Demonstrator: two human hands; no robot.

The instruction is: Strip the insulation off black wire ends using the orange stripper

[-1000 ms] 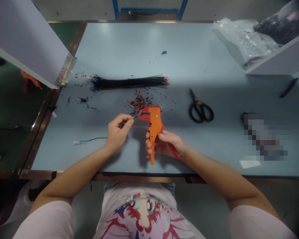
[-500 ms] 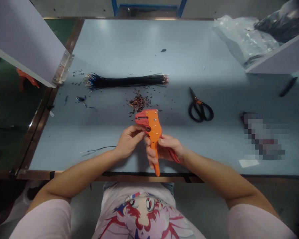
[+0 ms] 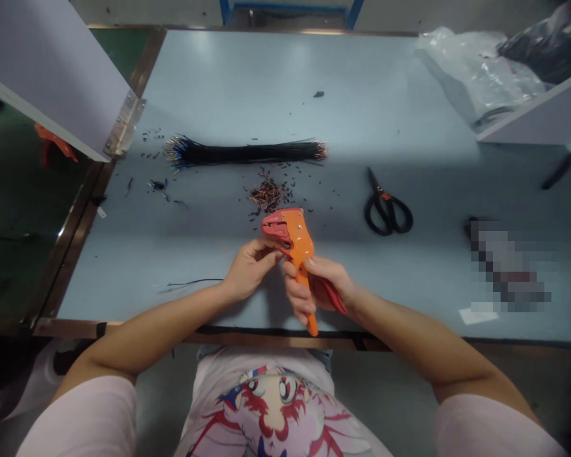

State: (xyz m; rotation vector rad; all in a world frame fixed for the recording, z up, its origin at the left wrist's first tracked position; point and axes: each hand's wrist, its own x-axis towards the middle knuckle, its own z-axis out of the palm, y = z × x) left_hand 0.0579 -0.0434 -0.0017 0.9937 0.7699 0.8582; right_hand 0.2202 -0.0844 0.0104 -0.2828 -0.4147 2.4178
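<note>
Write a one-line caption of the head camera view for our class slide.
Head-camera view: the right hand grips an orange wire stripper while the left hand works close by its red jaws.

A light blue bench [image 3: 361,95] carries a long bundle of black wires [image 3: 245,152] with blue-tipped ends at one side and copper ends at the other. Below it lies a small heap of copper-flecked scraps [image 3: 268,195], and black-handled scissors [image 3: 387,212] rest to the right. A single thin wire [image 3: 195,280] lies near the front edge, a crumpled clear plastic bag [image 3: 480,73] sits at the far corner, and a pixelated object [image 3: 507,266] is blurred beyond recognition.
</note>
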